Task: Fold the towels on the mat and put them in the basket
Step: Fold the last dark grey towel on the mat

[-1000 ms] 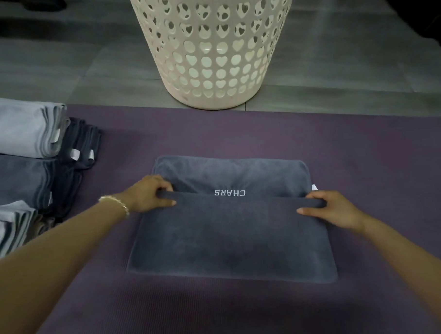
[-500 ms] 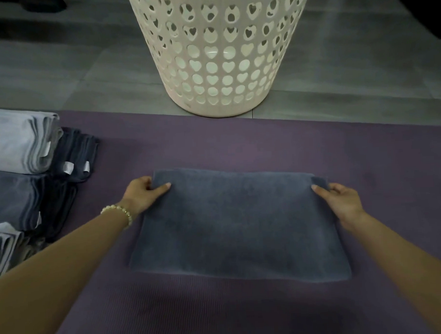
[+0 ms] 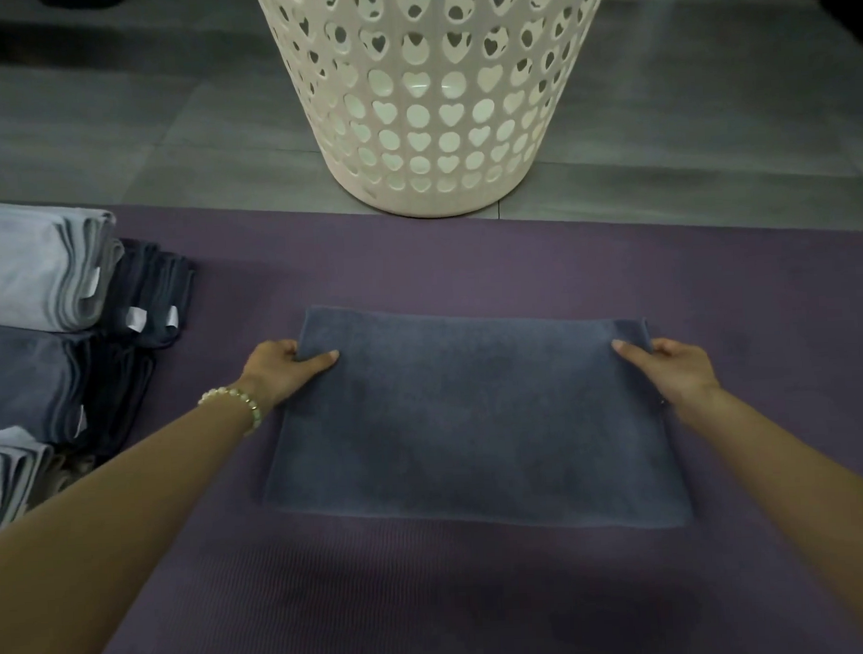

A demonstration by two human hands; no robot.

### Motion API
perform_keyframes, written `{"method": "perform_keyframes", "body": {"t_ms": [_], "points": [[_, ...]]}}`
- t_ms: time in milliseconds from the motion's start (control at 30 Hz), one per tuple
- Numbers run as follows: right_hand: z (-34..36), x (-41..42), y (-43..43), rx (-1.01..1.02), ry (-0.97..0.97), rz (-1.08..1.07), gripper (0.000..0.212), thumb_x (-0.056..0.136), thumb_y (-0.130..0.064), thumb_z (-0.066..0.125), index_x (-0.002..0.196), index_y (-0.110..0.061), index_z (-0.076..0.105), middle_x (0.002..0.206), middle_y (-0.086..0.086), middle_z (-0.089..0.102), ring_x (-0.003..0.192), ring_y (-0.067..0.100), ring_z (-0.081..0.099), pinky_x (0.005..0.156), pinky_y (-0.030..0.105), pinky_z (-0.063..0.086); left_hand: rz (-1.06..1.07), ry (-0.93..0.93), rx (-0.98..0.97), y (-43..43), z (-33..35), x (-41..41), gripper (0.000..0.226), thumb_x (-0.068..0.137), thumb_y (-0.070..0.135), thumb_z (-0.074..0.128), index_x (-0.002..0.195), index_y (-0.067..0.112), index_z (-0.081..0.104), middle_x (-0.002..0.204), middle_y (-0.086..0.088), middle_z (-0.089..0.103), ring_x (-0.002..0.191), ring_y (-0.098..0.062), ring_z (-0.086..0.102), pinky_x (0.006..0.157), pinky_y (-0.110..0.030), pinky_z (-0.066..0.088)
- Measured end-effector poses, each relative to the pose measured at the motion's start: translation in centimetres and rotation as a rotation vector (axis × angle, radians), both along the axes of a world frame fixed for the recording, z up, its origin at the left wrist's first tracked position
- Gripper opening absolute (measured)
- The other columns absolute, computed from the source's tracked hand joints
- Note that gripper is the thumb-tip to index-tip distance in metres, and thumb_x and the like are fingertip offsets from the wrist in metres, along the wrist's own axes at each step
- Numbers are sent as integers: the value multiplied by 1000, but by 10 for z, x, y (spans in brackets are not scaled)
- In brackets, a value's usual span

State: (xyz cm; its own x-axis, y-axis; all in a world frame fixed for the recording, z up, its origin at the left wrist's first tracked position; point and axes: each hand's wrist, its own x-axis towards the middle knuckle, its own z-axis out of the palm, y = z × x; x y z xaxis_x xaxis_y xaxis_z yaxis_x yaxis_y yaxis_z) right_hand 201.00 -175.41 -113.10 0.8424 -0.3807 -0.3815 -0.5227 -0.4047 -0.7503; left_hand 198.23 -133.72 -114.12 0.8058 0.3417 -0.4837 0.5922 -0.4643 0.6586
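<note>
Several folded towels (image 3: 31, 275) lay in piles at the left edge of the mat (image 3: 481, 596), some light grey and some dark. Beside them the left hand (image 3: 283, 373), with a bead bracelet (image 3: 235, 402) on its wrist, pinched the far left corner of the dark grey towel (image 3: 473, 419), thumb on top and the other fingers curled under the edge. This towel lay flat in the middle of the mat as a folded rectangle, and the white basket (image 3: 439, 104) stood beyond it on the floor (image 3: 114, 118). The right hand (image 3: 678, 370) gripped the far right corner in the same way. I judged that one more fold was probably needed before the basket. The layers could slip: if the fingers caught only the upper layer, the lower one would not follow and the edges would not match. Uneven hands could also let the soft cloth sag open.
</note>
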Motion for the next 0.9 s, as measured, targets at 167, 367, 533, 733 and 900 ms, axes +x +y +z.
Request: {"method": "perform_keyframes", "body": {"t_ms": [167, 367, 533, 733, 900], "points": [[11, -49, -22, 173, 269, 185, 66, 49, -51, 88, 96, -7, 71, 83, 0, 73, 72, 12, 69, 56, 22, 51, -93, 265, -159, 8, 11, -54, 28, 80, 39, 71, 90, 12, 71, 87, 0, 72, 81, -12, 68, 61, -19, 54], [11, -96, -39, 256, 365, 309, 39, 76, -34, 76, 107, -11, 68, 95, 4, 75, 85, 15, 70, 64, 21, 57, -79, 160, -315, 13, 12, -101, 25, 92, 33, 56, 99, 13, 71, 96, -4, 74, 85, -14, 70, 65, -21, 55], [0, -114, -29, 133, 47, 216, 14, 92, -19, 61, 89, -7, 67, 80, 3, 70, 67, 3, 65, 56, 11, 49, -122, -61, -262, 2, 18, -108, 21, 96, 26, 50, 102, 15, 67, 93, 6, 71, 78, 1, 68, 64, -11, 50], [-5, -123, -25, -109, -201, 196, 21, 93, -17, 59, 77, -3, 60, 62, -2, 62, 50, -8, 54, 48, 9, 40, -125, -282, -14, 0, 27, -111, 24, 93, 32, 55, 86, 12, 68, 75, -2, 72, 71, -12, 66, 64, -24, 52], [-25, -124, -29, -156, -121, 155, 25, 91, -19, 62, 72, -3, 60, 60, -1, 59, 50, -1, 54, 48, 11, 38, -181, -62, 151, 9, 9, -116, 43, 91, 38, 58, 79, -2, 64, 76, -18, 69, 75, -31, 65, 74, -41, 52]]}}
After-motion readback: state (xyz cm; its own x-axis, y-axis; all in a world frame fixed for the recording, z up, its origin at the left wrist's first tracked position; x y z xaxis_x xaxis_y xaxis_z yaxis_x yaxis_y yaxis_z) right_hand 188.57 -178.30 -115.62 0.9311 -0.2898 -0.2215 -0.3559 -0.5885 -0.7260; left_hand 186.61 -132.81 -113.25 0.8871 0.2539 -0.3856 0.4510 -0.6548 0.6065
